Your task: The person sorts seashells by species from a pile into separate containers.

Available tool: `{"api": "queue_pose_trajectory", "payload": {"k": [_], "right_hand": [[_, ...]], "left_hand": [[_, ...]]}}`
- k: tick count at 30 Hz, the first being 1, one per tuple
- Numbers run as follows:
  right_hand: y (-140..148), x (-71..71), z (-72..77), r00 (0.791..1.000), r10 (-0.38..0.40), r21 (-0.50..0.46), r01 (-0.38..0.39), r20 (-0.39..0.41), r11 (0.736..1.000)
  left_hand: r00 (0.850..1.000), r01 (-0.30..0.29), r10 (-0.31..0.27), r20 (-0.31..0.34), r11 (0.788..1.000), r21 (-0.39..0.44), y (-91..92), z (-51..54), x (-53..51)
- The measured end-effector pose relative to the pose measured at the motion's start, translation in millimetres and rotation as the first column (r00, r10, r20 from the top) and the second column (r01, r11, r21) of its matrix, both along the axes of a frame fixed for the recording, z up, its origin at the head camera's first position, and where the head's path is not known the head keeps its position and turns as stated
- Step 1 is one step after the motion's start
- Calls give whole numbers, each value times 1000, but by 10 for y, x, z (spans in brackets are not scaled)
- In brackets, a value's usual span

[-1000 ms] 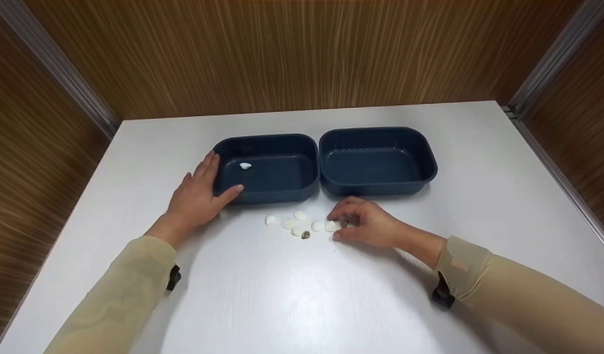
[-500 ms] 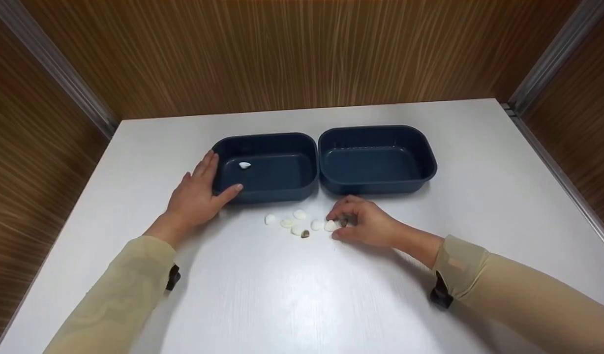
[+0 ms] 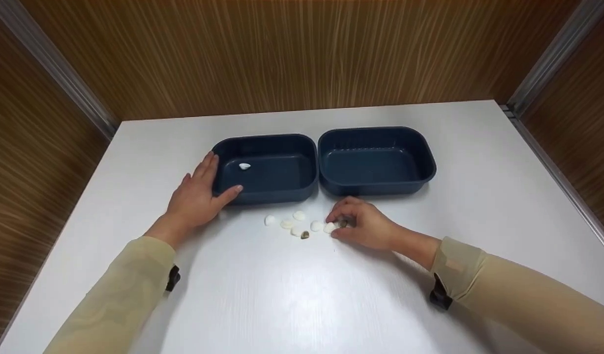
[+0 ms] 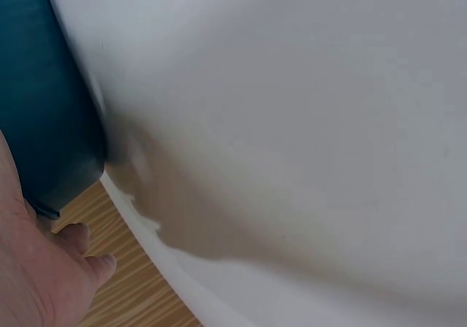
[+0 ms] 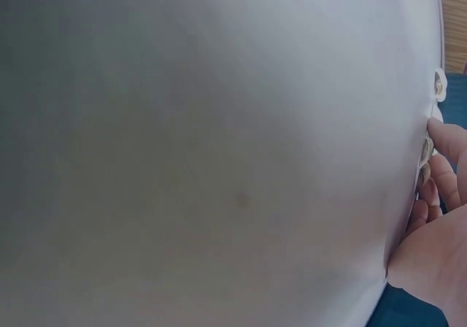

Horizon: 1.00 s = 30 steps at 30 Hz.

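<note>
My left hand [image 3: 194,199] rests against the left end of a dark blue basin [image 3: 277,195], with straight fingers along its outer side and the thumb over the front rim. One white seashell [image 3: 244,166] lies inside that basin. In front of the basins, my right hand [image 3: 371,226] has its thumb and forefinger on either side of a white seashell [image 3: 329,227], pinching it at the table. A brownish shell [image 3: 343,223] sits under the curled fingers, partly hidden. Farther left lie several pale shells [image 3: 287,224] and a brown-marked one [image 3: 305,235].
A second dark blue basin [image 3: 380,188] stands close beside the first, to its right. Both are on a white table [image 3: 282,295], with a wood-grain panel [image 3: 302,54] behind and more panels at the sides.
My right thumb and forefinger have drawn slightly closer together around the white seashell. The left hand and both basins have kept their places.
</note>
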State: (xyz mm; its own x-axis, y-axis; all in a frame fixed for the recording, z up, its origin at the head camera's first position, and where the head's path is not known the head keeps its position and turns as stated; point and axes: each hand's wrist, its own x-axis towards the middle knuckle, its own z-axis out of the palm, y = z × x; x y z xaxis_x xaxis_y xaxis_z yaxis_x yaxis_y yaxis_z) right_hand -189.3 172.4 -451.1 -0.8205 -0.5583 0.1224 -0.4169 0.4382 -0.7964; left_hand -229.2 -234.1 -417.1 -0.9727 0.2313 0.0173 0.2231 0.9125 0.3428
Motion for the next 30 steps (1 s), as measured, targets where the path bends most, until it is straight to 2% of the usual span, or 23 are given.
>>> {"api": "queue_pose_trajectory", "payload": {"k": [15,23,30], "right_hand": [[-22,16,11,1000,9,-12,-9,-10,1000],[-23,27,6,997,19,-92,-13,72,996],[-31,13,-1,996,15,-69,-9,85,998]], "left_hand": [[1000,-9,9,11,1000,5,2,11,15],[1000,-5,4,17,1000,16,-3,10,22],[1000,-3,3,22,1000,15,-5,11,16]]}}
